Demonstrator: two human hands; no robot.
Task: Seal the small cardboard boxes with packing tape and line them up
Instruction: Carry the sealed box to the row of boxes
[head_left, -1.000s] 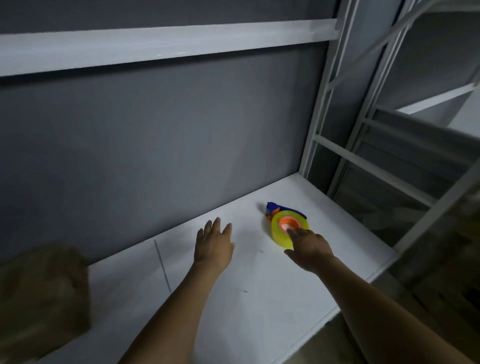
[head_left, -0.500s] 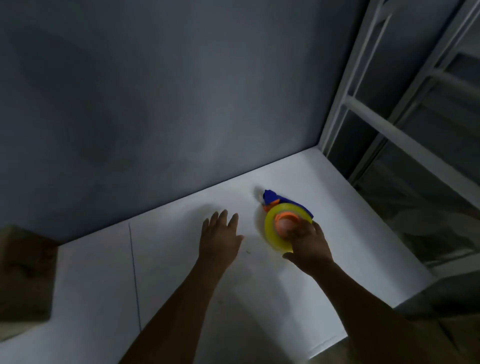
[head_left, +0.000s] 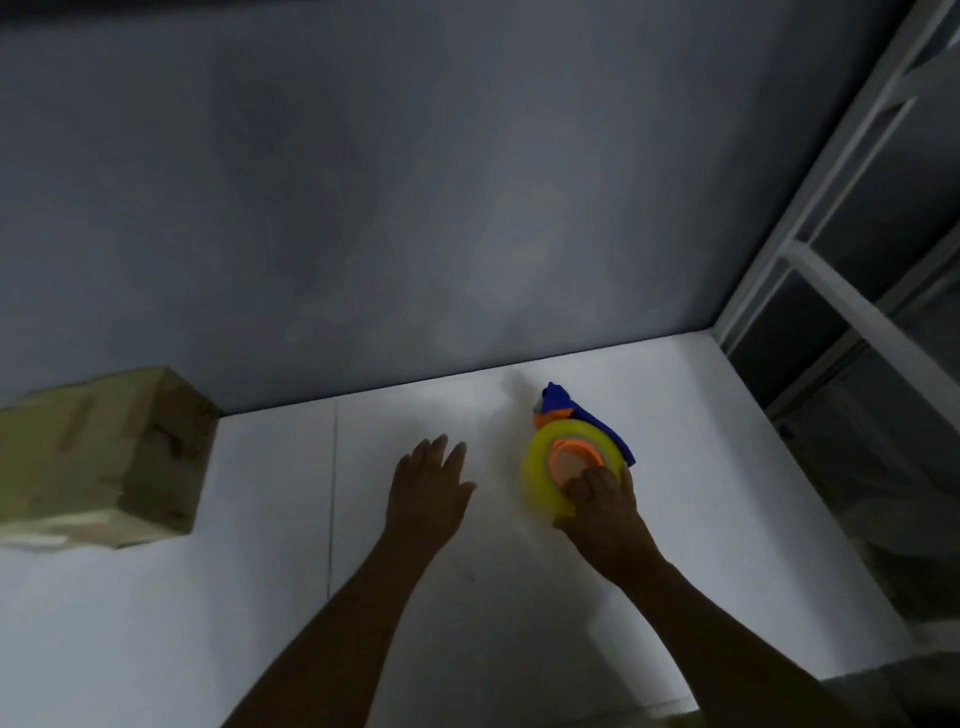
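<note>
Right hand (head_left: 605, 512) grips tape dispenser (head_left: 569, 462) near wall; left hand (head_left: 428, 493) spread flat; box (head_left: 98, 457) well apart.

A white shelf board (head_left: 519, 623) fills the lower part of the view, with a thin dark seam (head_left: 332, 493) running from its back edge toward the front, left of centre. Behind it a plain grey wall (head_left: 415, 208) rises to the top of the view. On the right stands a white metal rack frame (head_left: 831, 208), its uprights and crossbars slanting across darker panels
</note>
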